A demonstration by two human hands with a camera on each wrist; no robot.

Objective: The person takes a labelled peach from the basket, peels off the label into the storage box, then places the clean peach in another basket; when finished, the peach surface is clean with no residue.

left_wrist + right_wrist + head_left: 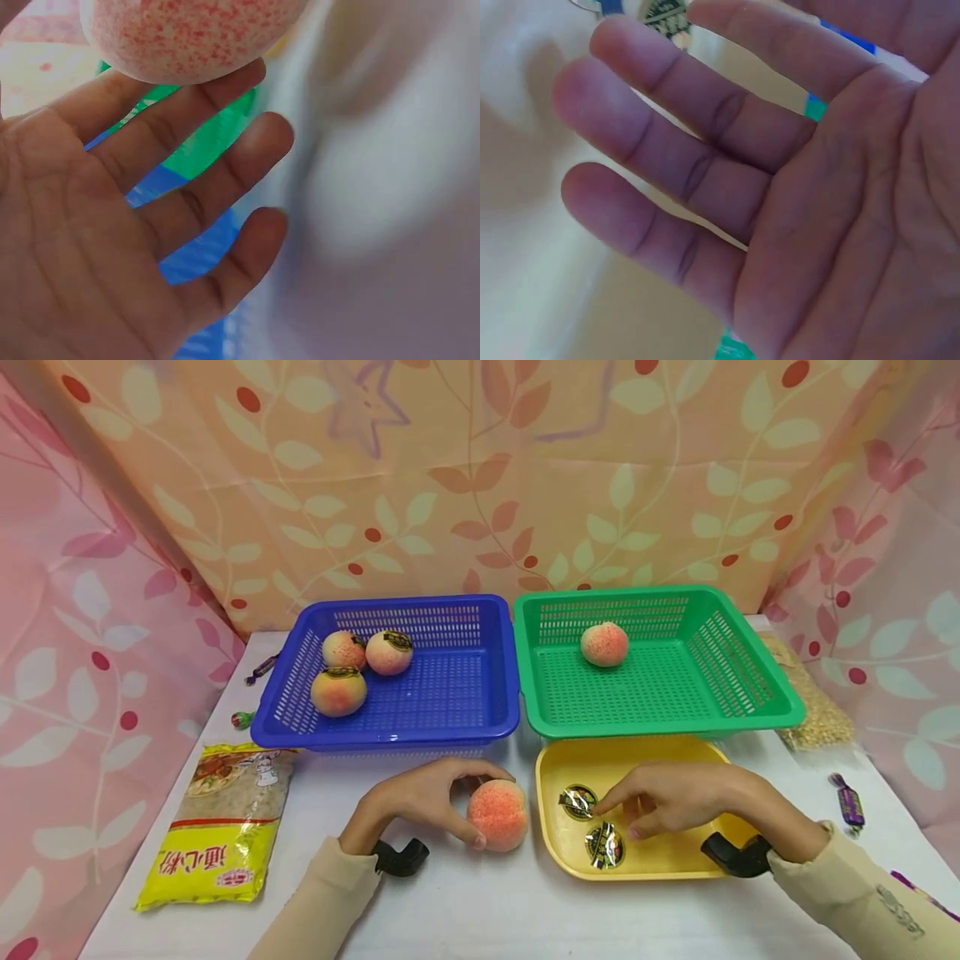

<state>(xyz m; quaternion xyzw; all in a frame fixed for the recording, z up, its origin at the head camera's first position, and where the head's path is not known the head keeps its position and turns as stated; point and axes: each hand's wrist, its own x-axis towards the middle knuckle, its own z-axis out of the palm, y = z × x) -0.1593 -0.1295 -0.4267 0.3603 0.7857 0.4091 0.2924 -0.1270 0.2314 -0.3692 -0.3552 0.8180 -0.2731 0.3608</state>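
My left hand [432,797] grips a pink-red peach [498,815] between thumb and fingertips, just left of the yellow tray [550,839]. In the left wrist view the same peach [187,37] shows speckled red at the top, while the lower fingers stand spread below it. My right hand [671,797] hovers low over the tray with relaxed fingers and nothing in them. Its index fingertip is right at the edge of a round black label [578,802]. A second black label [604,846] lies below the first, near the thumb.
Behind stand a blue basket [450,739] with three labelled peaches [339,692] and a green basket [660,724] with one peach [604,644]. A yellow food bag [213,860] lies at left, a bag of grains [813,718] and a purple-wrapped candy [848,804] at right.
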